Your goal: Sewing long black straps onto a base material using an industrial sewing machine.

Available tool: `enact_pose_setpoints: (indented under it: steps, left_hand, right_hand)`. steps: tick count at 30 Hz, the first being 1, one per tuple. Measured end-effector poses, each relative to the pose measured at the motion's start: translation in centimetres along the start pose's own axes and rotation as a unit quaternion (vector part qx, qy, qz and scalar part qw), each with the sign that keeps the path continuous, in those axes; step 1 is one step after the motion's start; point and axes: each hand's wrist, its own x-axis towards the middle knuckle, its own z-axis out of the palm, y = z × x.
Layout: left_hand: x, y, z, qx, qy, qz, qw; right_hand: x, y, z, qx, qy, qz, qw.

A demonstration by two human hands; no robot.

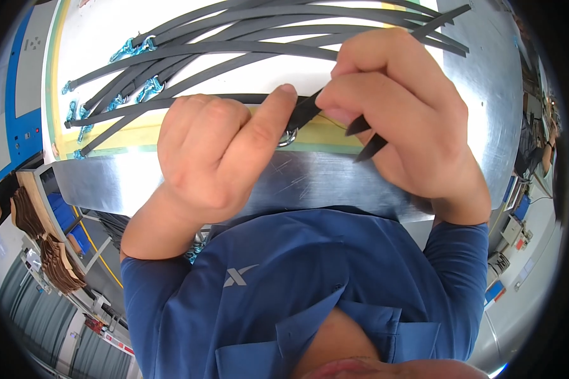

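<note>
A black strap with a shiny metal ring spans the gap between my hands at the table's near edge. My left hand is closed around the strap near the ring, its index finger stretched along it. My right hand pinches the strap's other side between thumb and fingertips. Two dark pointed tips of a tool stick out below the right hand's curled fingers. Its kind cannot be made out, as the palm hides most of it.
Several long black straps with blue-and-white cord ends lie across the white table top. Yellow and green tape runs along its edge, beside a metal border. A rack with brown pieces stands left.
</note>
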Motion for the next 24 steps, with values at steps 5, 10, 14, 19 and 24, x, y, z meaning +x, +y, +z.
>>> enact_pose_setpoints:
  steps: [5, 10, 14, 19, 24]
  left_hand:
    - [-0.4, -0.1, 0.2, -0.018, -0.017, 0.003, 1.0]
    - [-0.6, -0.2, 0.4, -0.018, -0.052, 0.014, 0.998]
    - [-0.6, 0.0, 0.4, -0.02, -0.076, 0.009, 0.997]
    - [-0.6, 0.0, 0.5, -0.027, -0.083, 0.009, 0.996]
    - [-0.6, 0.3, 0.8, -0.036, -0.079, 0.034, 0.996]
  right_hand:
    - [1.2, -1.1, -1.9, 0.0, -0.134, 0.066, 0.989]
    - [1.4, -1.6, -2.5, -0.015, -0.174, 0.107, 0.979]
    - [1.3, -1.4, -3.0, -0.048, -0.21, 0.103, 0.971]
    - [1.3, -1.4, -3.1, -0.042, -0.246, 0.118, 0.961]
    - [0.8, -1.1, -2.1, 0.075, -0.232, 0.169, 0.955]
